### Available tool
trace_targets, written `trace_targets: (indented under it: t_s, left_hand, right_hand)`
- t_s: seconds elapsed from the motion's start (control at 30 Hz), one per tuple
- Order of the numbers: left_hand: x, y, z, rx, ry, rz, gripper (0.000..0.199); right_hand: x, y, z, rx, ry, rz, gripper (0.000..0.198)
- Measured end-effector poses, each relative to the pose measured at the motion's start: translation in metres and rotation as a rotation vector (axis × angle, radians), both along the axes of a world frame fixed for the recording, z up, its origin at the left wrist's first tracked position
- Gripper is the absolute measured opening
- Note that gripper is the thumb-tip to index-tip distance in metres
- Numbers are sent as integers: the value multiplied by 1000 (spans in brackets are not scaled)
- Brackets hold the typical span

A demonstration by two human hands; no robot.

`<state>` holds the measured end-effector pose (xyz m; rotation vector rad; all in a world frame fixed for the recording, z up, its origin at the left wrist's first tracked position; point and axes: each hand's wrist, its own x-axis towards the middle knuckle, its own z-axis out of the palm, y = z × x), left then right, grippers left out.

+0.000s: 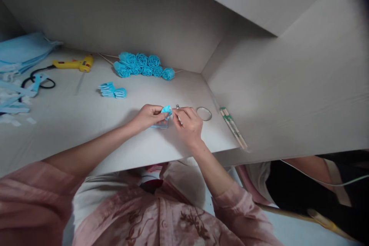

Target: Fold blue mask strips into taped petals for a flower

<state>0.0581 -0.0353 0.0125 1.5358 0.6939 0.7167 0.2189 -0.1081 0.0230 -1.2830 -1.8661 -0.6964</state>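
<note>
Left hand pinches blue bud; right hand curls beside it, its pinch unclear; roses lie beyond.

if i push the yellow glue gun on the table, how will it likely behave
The yellow glue gun probably feels stiff, given its hard-looking body. Its angular shape makes rolling unlikely. The looped black cord at its end may drag along.

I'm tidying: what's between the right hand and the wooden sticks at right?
In the head view, a thin ring lies between the right hand and those sticks.
</note>
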Motion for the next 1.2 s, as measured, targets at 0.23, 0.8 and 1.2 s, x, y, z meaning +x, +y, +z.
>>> trace_targets:
  t_s: [0.23,0.8,1.2]
  left_hand:
    - [-1,4,-6,135,22,14,31]
    - [-4,6,-3,17,40,-14,34]
    - [-3,4,1,94,30,27,28]
  right_hand:
    - [0,-2,-2,-160,-49,-27,23]
    - [28,21,4,-844,883,435,41]
    - [13,32,-1,-937,1068,594,46]
